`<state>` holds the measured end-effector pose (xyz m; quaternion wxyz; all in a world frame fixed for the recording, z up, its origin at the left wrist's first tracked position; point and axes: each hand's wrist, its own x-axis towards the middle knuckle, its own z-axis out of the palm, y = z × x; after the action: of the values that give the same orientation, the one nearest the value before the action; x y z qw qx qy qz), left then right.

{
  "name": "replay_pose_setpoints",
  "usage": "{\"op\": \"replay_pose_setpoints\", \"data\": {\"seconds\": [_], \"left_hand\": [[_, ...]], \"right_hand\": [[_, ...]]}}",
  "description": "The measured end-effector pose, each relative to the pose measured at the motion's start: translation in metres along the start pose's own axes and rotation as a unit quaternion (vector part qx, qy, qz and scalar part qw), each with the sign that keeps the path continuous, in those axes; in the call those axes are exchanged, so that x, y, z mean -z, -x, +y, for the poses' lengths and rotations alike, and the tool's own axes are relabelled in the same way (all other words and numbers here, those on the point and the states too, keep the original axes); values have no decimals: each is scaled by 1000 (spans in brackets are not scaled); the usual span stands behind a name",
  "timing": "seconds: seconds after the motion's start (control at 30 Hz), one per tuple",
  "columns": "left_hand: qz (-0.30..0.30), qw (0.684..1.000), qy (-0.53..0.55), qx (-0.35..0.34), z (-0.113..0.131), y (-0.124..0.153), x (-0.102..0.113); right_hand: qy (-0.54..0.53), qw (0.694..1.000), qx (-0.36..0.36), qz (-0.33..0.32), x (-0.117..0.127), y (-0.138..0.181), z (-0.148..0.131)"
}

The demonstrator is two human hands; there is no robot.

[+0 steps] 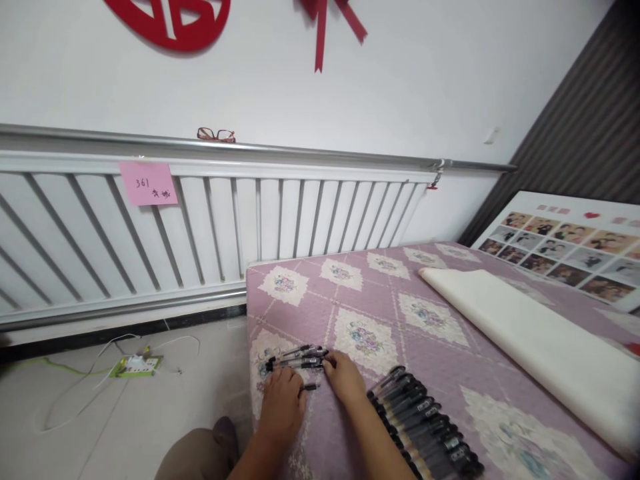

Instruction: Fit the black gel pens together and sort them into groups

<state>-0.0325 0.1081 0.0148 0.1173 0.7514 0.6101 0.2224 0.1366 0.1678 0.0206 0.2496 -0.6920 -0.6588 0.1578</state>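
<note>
My left hand [281, 405] rests knuckles-up on the purple floral mattress [380, 313], fingers curled, with a small black pen cap [310, 387] poking out at its fingertips. My right hand [344, 377] lies beside it, its fingertips touching a loose bunch of black pens [297, 359] near the mattress's left edge. A neat row of several black pens [425, 427] lies to the right of my right forearm.
A cream roll of material [530, 340] lies across the mattress at right, with a photo board [565, 247] behind it. A white radiator [200, 227] with a pink note [147, 183] lines the wall. Glasses [216, 135] sit on its pipe. A power strip [136, 365] and cables lie on the floor.
</note>
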Motion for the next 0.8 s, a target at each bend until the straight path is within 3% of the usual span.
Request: {"op": "replay_pose_setpoints", "data": {"seconds": [0.27, 0.8], "left_hand": [[0, 1000, 0, -8, 3, 0, 2], [14, 1000, -6, -13, 4, 1, 1]], "right_hand": [[8, 998, -36, -57, 0, -13, 3], [-14, 996, -16, -82, 0, -20, 7]]}}
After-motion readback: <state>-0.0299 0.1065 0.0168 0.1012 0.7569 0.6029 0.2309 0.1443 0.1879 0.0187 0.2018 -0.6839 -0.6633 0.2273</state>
